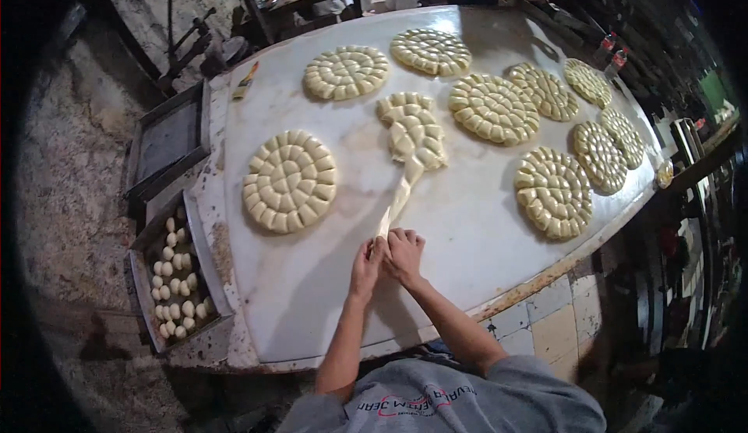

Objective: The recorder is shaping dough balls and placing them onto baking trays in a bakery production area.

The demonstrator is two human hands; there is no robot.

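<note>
Both of my hands meet near the front middle of a white stone table. Between them they grip the near end of a long strip of dough (399, 196). My left hand (366, 268) is closed at the strip's end, and my right hand (403, 254) is closed right beside it, fingers curled. From there the strip runs away from me, narrow and stretched. It widens into a scored, segmented dough piece (415, 133) lying flat on the table. What my fingertips do beneath the knuckles is hidden.
Scored round dough loaves lie about: one at left (290, 181), others behind and at right (553, 193). Left of the table (312, 277) stand a tray of small dough balls (173, 277) and a dark tray (167, 141). A brush (245, 81) and bottles (615, 62) rest near the edges.
</note>
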